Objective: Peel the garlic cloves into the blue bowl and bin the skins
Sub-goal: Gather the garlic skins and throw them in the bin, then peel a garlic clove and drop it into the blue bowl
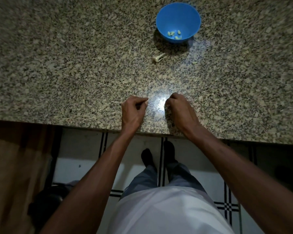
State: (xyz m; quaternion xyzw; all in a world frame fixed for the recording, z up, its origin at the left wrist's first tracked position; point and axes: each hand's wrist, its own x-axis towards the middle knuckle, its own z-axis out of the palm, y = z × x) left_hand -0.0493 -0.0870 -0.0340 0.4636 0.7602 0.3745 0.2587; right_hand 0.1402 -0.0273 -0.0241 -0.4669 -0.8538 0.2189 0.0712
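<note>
The blue bowl (178,16) stands far back on the granite counter (74,65) with several peeled garlic cloves (174,34) at its bottom. In front of it lies a pale garlic stem with skin (158,57). Near the counter's front edge, my left hand (134,110) has its fingers curled and its thumb pinched to its forefinger on a pale sliver of skin. My right hand (178,107) is about a hand's width to the right, with its fingers curled down onto the counter over a pale scrap of skin. Most of what either hand holds is hidden.
A bright glare spot on the counter lies between my hands. A small skin flake (194,62) lies right of the stem. Below the counter edge are a tiled floor (85,149), my legs and a dark round object (49,198) at lower left.
</note>
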